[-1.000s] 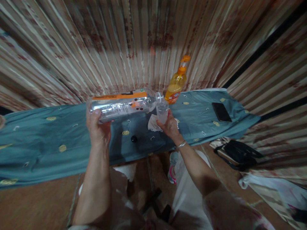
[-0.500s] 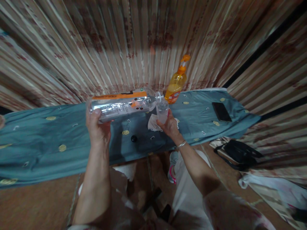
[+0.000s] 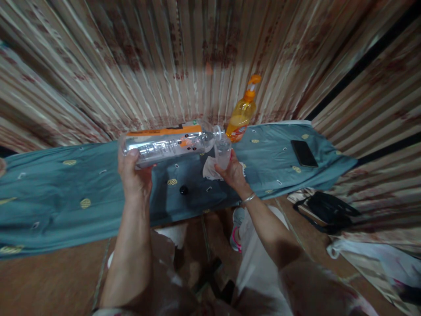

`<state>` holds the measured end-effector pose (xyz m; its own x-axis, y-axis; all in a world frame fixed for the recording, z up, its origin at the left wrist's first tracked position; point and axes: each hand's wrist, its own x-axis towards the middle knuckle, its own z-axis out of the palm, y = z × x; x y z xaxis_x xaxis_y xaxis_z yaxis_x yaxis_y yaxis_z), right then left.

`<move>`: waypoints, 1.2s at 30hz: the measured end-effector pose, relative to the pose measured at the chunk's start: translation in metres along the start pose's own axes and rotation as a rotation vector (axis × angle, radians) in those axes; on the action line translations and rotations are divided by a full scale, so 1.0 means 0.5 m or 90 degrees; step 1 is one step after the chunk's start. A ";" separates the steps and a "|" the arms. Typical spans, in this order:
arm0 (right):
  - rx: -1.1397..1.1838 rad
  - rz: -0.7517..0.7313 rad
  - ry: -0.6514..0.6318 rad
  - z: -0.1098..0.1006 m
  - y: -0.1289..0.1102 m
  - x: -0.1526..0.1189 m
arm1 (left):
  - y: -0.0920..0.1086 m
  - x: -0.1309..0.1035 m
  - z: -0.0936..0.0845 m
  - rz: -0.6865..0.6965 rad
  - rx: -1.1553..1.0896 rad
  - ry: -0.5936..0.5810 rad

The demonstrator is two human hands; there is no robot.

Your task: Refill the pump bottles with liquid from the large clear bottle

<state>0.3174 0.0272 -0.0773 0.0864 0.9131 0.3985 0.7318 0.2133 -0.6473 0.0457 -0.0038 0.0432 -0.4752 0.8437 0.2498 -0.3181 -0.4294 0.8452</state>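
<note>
A large clear bottle (image 3: 164,142) with an orange and silver label lies nearly level in the air, its base gripped by my left hand (image 3: 134,173). Its open mouth meets the rim of a small clear cup (image 3: 222,153), which my right hand (image 3: 234,172) holds from below and the right. The cup looks cloudy inside; how full it is I cannot tell. Beneath the cup, a pale cloth or tissue (image 3: 210,169) rests on the table. Nearer the front edge sits a small black cap (image 3: 183,190).
A pump bottle of yellow liquid (image 3: 241,118) stands behind the cup, on the blue-green tablecloth (image 3: 98,184). A black phone (image 3: 304,153) lies at the right. Pleated curtains (image 3: 197,57) hang behind the table. A black bag (image 3: 329,208) is low at the right.
</note>
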 end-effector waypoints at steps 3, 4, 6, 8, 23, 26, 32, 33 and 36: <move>0.004 0.004 -0.003 -0.003 -0.003 0.001 | -0.001 0.000 -0.001 0.001 -0.006 -0.011; 0.005 0.006 -0.005 -0.004 -0.004 0.001 | -0.001 0.000 -0.002 0.001 -0.012 -0.016; 0.004 0.013 -0.010 -0.005 -0.006 0.002 | -0.001 0.000 -0.001 0.004 -0.023 -0.021; 0.002 0.014 -0.011 -0.004 -0.006 0.001 | -0.001 -0.001 0.000 0.008 -0.028 -0.018; -0.024 0.002 -0.009 -0.004 -0.008 0.000 | 0.002 -0.004 0.005 0.020 -0.021 -0.021; -0.024 0.005 -0.011 -0.003 -0.005 0.001 | 0.001 -0.004 0.002 0.019 -0.002 -0.028; -0.024 0.005 -0.002 0.000 0.001 0.002 | 0.000 -0.002 -0.005 0.015 0.024 -0.034; -0.022 0.003 -0.001 0.001 0.001 0.002 | 0.000 -0.002 -0.005 0.011 0.019 -0.025; -0.020 0.000 -0.001 0.000 0.000 0.001 | 0.003 -0.003 -0.001 0.007 -0.001 -0.025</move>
<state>0.3176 0.0277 -0.0772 0.0855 0.9139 0.3969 0.7522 0.2020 -0.6272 0.0456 -0.0059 0.0437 -0.4462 0.8509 0.2773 -0.3143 -0.4391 0.8417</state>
